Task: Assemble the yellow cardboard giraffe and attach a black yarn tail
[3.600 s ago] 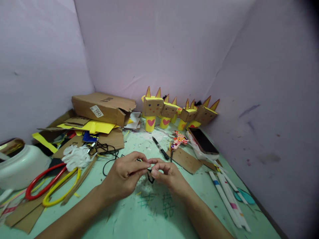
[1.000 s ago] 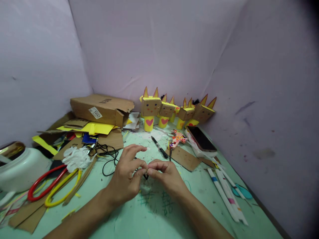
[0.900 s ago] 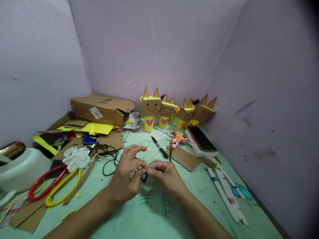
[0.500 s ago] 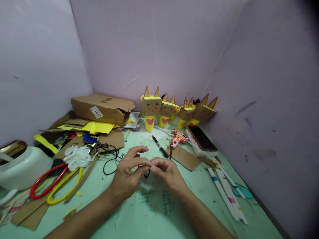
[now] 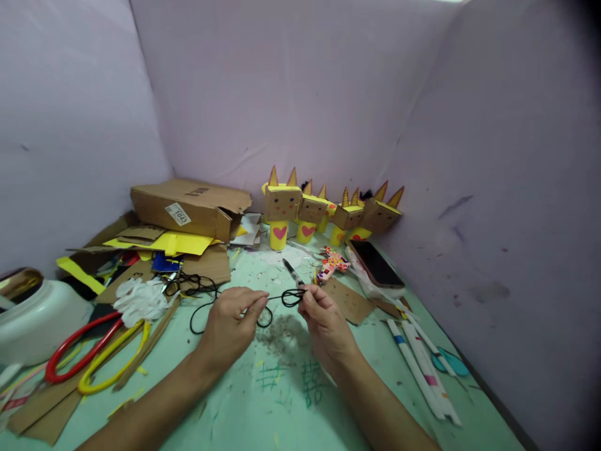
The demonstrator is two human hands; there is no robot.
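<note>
Between my hands runs a thin black cord [image 5: 291,297], bunched into small loops at the right end. My right hand [image 5: 326,322] pinches the looped bundle between thumb and fingers. My left hand [image 5: 235,319] pinches the strand a short way to the left, fingers closed. A loose loop of cord hangs under the left fingertips, and more of it trails left to a tangled black heap [image 5: 188,285]. Just beyond the right fingertips lies a pen [image 5: 293,271], partly hidden by the hand. A flower-patterned piece [image 5: 333,263] rests behind my right hand.
Yellow cups with cardboard heads [image 5: 284,203] stand along the back wall. Left are a cardboard box [image 5: 188,203], paper scraps, red-and-yellow-handled scissors [image 5: 115,366] and a white tub [image 5: 56,319]. Right are a phone [image 5: 376,263], a cardboard piece [image 5: 350,300] and white paper tubes [image 5: 420,369].
My hands were pinched together and have moved apart, the right one going right and slightly up. The cord now shows stretched between them, with loops at my right fingers.
</note>
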